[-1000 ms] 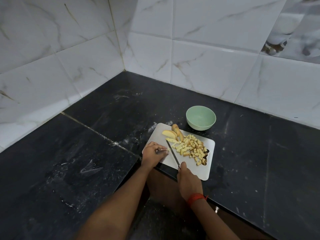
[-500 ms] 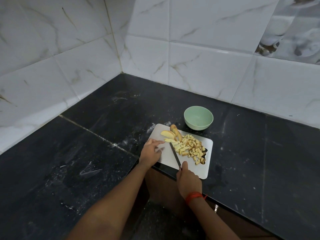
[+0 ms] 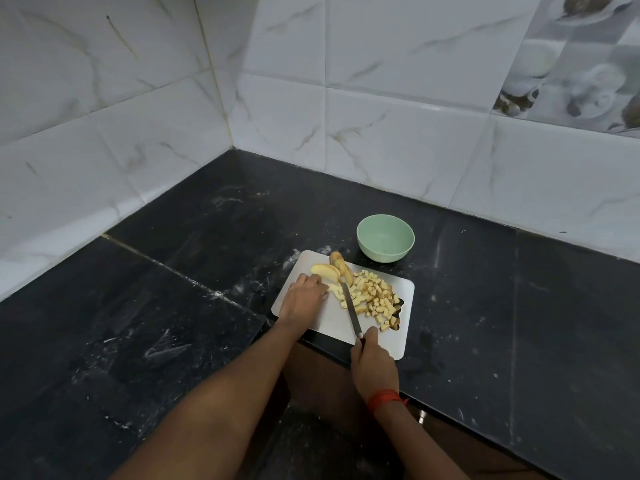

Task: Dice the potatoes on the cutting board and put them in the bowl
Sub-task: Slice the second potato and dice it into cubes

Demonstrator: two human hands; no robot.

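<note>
The right hand point(image 3: 374, 368) grips the knife point(image 3: 350, 308) handle, blade lying across the white cutting board point(image 3: 332, 323). The left hand point(image 3: 304, 297), fingers bent, holds down potato strips point(image 3: 335, 289) beside the blade. Diced potato point(image 3: 377, 296) is piled to the right and potato wedges point(image 3: 327, 271) lie farther back. The green bowl point(image 3: 385, 239) stands just beyond on the tabletop point(image 3: 207, 254).

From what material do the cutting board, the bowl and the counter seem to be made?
Cutting board: probably plastic; pale grey, matte, thin, with rounded corners.
Bowl: mint green, smooth, with a soft sheen; plastic or glazed ceramic, the look leaves it open.
Counter: dark polished stone, perhaps granite; it shows faint reflections, pale smears and a straight seam between slabs.
</note>
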